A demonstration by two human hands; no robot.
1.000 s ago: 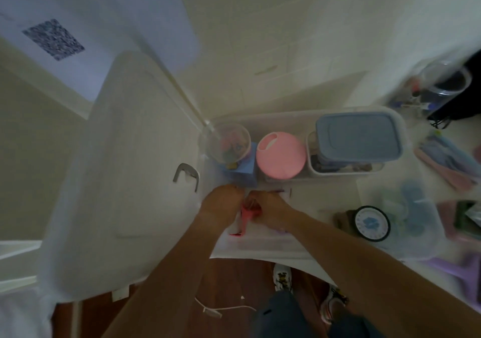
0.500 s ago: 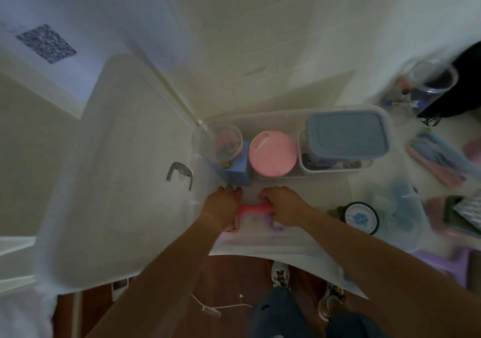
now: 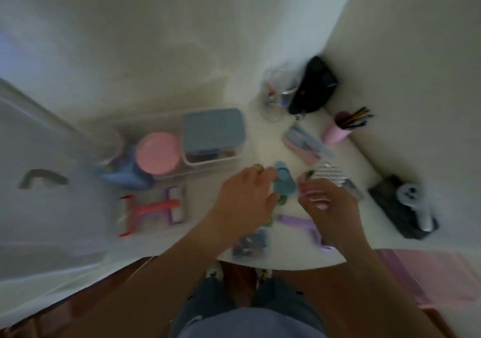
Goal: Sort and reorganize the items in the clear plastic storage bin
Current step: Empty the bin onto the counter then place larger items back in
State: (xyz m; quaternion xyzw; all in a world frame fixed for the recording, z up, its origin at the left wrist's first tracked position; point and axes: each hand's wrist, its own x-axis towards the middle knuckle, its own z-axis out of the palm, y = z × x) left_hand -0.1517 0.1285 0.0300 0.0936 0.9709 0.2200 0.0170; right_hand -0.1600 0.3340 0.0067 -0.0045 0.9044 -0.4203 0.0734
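Blurrily, we reached our left hand point(image 3: 247, 197) onto teal discs point(image 3: 283, 184), fingers curled, grip unclear, right hand point(image 3: 328, 204) loosely curled, empty, beside clear bin point(image 3: 145, 126).

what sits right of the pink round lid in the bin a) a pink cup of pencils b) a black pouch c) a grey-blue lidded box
c: the grey-blue lidded box stands right beside the pink round lid inside the clear bin; the pouch and cup are outside on the table.

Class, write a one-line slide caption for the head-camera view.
Both hands, left hand and right hand, reach toward blue round pieces beside the clear storage bin.
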